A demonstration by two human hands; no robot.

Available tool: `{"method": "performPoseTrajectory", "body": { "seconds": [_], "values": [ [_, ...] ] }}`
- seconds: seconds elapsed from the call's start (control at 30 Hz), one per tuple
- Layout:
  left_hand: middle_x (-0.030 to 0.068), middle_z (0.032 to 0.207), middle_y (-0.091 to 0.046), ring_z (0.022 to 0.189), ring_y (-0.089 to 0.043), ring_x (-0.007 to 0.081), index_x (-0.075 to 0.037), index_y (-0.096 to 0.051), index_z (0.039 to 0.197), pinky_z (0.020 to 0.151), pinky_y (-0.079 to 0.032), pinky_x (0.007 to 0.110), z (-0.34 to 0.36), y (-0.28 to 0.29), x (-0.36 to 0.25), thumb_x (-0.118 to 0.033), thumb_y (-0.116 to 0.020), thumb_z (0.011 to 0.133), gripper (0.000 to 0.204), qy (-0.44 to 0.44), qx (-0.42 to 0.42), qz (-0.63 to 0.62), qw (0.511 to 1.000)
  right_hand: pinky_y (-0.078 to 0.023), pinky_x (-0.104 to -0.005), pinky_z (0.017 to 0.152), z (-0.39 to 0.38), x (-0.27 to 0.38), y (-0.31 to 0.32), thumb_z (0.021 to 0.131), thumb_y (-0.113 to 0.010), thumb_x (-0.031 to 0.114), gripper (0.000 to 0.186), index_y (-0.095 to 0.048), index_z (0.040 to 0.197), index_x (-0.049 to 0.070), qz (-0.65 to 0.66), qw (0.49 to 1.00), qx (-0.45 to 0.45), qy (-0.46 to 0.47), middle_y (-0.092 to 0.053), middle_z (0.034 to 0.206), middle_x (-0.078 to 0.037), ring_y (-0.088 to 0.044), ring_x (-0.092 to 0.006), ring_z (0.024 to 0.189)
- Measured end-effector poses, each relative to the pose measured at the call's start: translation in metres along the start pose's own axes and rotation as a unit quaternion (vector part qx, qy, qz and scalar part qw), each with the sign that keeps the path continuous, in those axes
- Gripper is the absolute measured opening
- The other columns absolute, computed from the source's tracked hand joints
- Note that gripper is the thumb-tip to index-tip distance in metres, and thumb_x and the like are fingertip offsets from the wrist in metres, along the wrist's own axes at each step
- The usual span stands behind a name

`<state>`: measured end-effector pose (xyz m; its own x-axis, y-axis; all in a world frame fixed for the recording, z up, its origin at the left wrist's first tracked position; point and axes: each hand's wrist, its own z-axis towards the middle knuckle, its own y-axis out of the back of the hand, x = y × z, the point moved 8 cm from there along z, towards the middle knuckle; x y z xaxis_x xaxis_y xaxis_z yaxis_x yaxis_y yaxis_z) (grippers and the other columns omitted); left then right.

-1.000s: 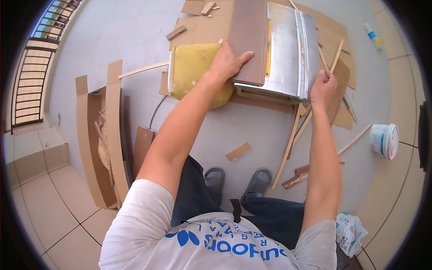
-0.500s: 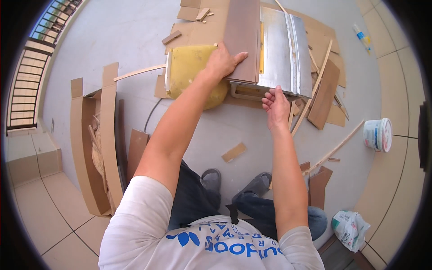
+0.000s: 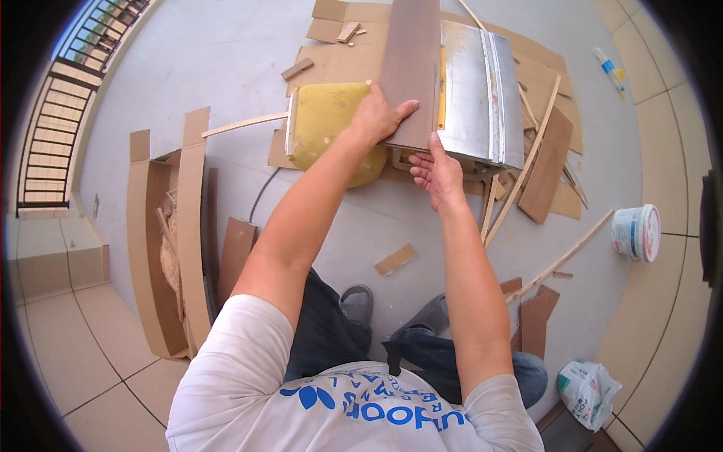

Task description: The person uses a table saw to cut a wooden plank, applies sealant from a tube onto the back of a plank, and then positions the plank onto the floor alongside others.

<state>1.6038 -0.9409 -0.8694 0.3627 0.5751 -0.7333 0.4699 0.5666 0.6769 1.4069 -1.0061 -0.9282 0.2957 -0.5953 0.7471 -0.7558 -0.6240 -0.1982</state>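
Note:
A long brown wooden plank (image 3: 410, 68) lies lengthwise on a machine with a silvery metal top (image 3: 471, 98), which looks like a table saw. My left hand (image 3: 378, 114) grips the plank's left edge near its close end, thumb stretched over the upper face. At the plank's near right corner is my right hand (image 3: 439, 172); its thumb presses the corner and its curled fingers sit below the end. Between plank and metal top runs a narrow yellow strip (image 3: 442, 89). To the left bulges a dusty yellow housing (image 3: 327, 120), partly behind my left forearm.
Flattened cardboard (image 3: 331, 64) with wood scraps lies around the machine. An open long carton (image 3: 141, 248) of offcuts stands left. A white bucket (image 3: 636, 232), a plastic bag (image 3: 589, 393) and a loose brown board (image 3: 545, 166) are on the right. A thin cable (image 3: 261, 192) crosses the floor.
My right hand has moved left from the metal top's front edge to the plank's near right corner. My left hand keeps its grip. The whole view has shifted slightly.

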Motion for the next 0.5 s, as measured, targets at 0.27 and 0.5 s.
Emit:
{"method": "performPoseTrajectory", "body": {
  "seconds": [0.27, 0.5],
  "values": [
    [0.0388, 0.118, -0.067, 0.111, -0.067, 0.0502, 0.016, -0.037, 0.139, 0.096, -0.055, 0.049, -0.009, 0.001, -0.002, -0.057, -0.077, 0.089, 0.097, 0.009, 0.008, 0.006, 1.0, -0.046, -0.0278, 0.051, 0.009, -0.011, 0.004, 0.102, -0.064, 0.054, 0.054, -0.069, 0.104, 0.001, -0.004, 0.998, -0.03, 0.059, -0.068, 0.08, -0.005, -0.058, -0.0119, 0.06],
    [0.0372, 0.116, -0.068, 0.11, -0.067, 0.05, 0.016, -0.035, 0.143, 0.095, -0.055, 0.049, -0.02, 0.003, -0.001, -0.054, -0.078, 0.089, 0.098, 0.007, 0.001, 0.003, 1.0, -0.045, -0.0281, 0.051, -0.004, -0.014, 0.005, 0.104, -0.063, 0.05, 0.05, -0.07, 0.099, 0.0, -0.01, 0.995, -0.048, 0.081, -0.064, 0.074, -0.004, -0.055, -0.0121, 0.056]
  ]
}}
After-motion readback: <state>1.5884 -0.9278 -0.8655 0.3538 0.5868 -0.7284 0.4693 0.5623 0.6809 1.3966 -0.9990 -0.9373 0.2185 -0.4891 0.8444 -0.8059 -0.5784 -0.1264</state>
